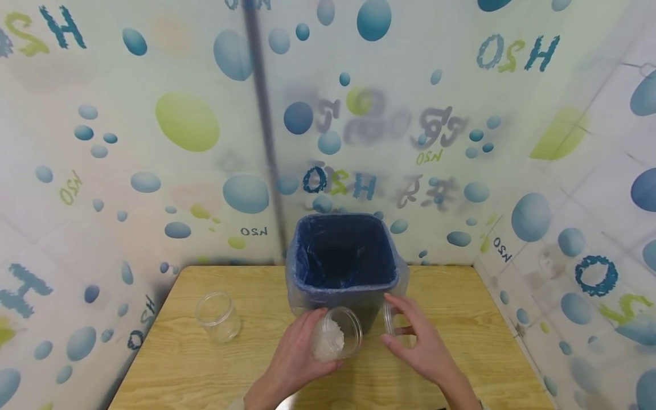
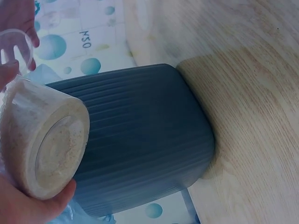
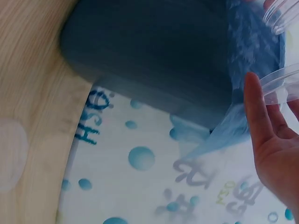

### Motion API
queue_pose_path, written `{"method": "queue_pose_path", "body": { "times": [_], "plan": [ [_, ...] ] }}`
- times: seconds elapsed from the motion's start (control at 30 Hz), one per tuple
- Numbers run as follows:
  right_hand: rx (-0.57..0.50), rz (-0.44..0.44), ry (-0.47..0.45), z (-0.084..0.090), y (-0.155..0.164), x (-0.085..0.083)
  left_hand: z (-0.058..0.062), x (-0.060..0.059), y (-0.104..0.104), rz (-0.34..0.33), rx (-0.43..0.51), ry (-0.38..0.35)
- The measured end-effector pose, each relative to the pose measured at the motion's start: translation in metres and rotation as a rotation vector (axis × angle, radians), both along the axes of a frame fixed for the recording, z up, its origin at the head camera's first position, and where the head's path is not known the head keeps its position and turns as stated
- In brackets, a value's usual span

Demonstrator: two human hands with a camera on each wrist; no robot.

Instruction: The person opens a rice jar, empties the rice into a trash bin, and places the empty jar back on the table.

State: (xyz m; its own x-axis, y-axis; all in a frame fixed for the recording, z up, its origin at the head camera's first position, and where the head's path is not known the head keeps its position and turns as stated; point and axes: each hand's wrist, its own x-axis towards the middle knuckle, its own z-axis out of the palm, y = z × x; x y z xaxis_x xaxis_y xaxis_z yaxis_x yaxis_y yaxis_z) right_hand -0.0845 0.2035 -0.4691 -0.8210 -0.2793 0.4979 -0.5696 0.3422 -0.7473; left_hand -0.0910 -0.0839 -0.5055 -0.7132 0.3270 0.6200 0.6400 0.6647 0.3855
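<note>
- Plastic, see-through and round, fills your left hand: it holds a jar, fingers and thumb curled round the side.
- White, rice-like grains lie inside that jar, heaped toward its base.
- You have the jar tipped on its side in the head view, mouth facing three o'clock; your left wrist view shows its flat base.
- Your right hand pinches a clear lid by the rim, between thumb and fingers. You hold it on edge, apart from the jar, just beyond its mouth, between two and three o'clock from it.
- At twelve o'clock from your hands, near both, stands a dark blue bin with fine ridges along its side, lined with a blue bag folded over the rim.
- At ten o'clock from your left hand, well apart from it, a second jar, also clear, stands upright on the wood-grain table.
- Behind the bin, from ten to two o'clock, you face a pale backdrop printed with blue and green bubbles and mirrored "H2O" lettering.
</note>
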Motion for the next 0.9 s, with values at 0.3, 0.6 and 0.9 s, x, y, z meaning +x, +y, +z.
{"method": "queue_pose_path", "body": {
  "times": [0.3, 0.6, 0.9],
  "plan": [
    [0.014, -0.19, -0.068, -0.002, 0.034, 0.004, 0.001, 0.001, -0.003, -0.006, 0.042, -0.013],
    [0.107, -0.346, -0.106, -0.01, 0.062, 0.001, 0.0, 0.002, -0.006, 0.003, 0.052, -0.007],
    [0.195, -0.399, -0.367, -0.033, 0.087, -0.008, -0.001, 0.002, -0.006, -0.002, 0.054, 0.012]
  ]
}}
